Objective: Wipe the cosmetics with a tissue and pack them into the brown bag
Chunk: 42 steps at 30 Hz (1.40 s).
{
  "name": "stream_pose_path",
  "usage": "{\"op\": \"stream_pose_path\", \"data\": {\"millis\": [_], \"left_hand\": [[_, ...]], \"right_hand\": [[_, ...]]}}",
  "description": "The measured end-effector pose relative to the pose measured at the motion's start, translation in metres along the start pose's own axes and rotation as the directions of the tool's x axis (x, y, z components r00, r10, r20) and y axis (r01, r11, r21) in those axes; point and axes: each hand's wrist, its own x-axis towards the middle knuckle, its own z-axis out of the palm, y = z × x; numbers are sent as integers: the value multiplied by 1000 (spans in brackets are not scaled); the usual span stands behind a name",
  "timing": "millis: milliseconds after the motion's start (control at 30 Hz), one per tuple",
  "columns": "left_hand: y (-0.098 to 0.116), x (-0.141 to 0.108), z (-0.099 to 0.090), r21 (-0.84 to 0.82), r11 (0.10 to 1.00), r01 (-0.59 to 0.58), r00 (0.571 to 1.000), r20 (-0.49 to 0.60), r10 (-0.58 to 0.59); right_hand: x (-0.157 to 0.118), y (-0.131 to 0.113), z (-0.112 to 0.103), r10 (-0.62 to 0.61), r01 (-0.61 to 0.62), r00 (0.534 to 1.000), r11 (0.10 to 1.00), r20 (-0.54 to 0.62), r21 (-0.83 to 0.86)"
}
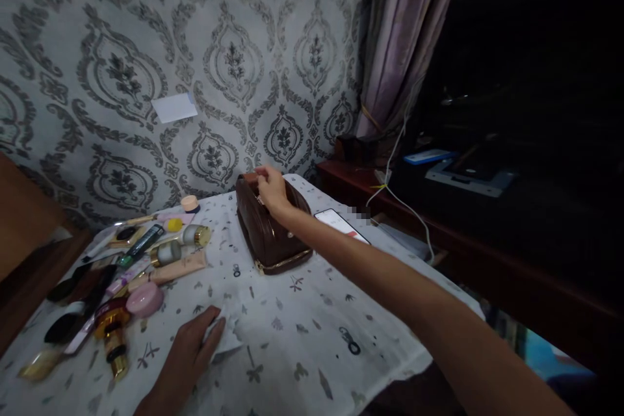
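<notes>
A dark brown bag (275, 237) with a gold zipper stands at the middle of the cloth-covered table. My right hand (272, 190) is at its open top, fingers bent and closed; whatever they may grip is too small to make out. Near the front edge, my left hand (195, 341) has its thumb and fingers closed on a white tissue (228, 338) that rests against the cloth. Cosmetics lie to the left of the bag, among them a pink round jar (145, 299), a beige tube (182, 268) and an amber bottle with a gold cap (114, 338).
A phone (341, 226) with a lit screen lies right of the bag, partly behind my right forearm. A small jar (190, 204) stands near the wall. At the right are a dark red desk (348, 182), a white cable (414, 216) and a large black screen (517, 65).
</notes>
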Motion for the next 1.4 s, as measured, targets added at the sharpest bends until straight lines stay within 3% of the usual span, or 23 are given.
{"op": "stream_pose_path", "data": {"millis": [33,67,100,167,200,267,367,433,567,700,867,1000,1100,1200,1300,1400], "left_hand": [[0,0,0,-2,1000,-9,1000,5,9],[0,0,0,-7,1000,-19,1000,10,19],[1,0,0,-14,1000,-27,1000,11,28],[3,1,-1,-28,999,-41,999,-5,41],[5,2,-2,-32,999,-42,999,-19,41],[8,3,-4,-36,999,-28,999,-29,27],[9,3,-5,-44,999,4,1000,-25,-5],[8,2,-5,-56,998,15,999,-28,-17],[3,2,-5,-89,996,28,998,-51,-33],[1,2,-6,-95,995,28,997,-66,-34],[0,-1,-8,-89,996,27,994,-101,-36],[-5,3,-12,-110,991,81,965,-241,-105],[-12,20,-26,-55,993,105,925,-362,-118],[-20,53,-48,132,982,133,903,-425,-65],[-28,93,-68,369,917,153,930,-369,-6],[-38,130,-76,596,793,130,983,-179,-26]], "right_hand": [[-15,-5,0,-22,24,998,1000,-65,19],[-34,-9,2,-132,145,983,985,-131,98],[-55,-12,5,-266,283,957,943,-114,175],[-93,-13,18,-484,443,872,846,79,295],[-108,-11,26,-524,450,833,828,176,333],[-126,-4,47,-477,384,830,864,288,325],[-129,14,81,-211,132,904,965,372,228],[-125,26,103,-113,40,918,980,380,193],[-120,40,139,-43,-32,920,983,389,182],[-121,45,162,-20,-54,928,981,372,189],[-124,50,169,-21,-59,939,973,343,224],[-128,54,165,-27,-70,939,961,344,266],[-128,55,165,-29,-74,939,956,342,283],[-129,54,168,-27,-70,946,956,322,284],[-130,53,170,-17,-69,954,959,299,274],[-131,51,171,-13,-64,960,963,281,263]]}}
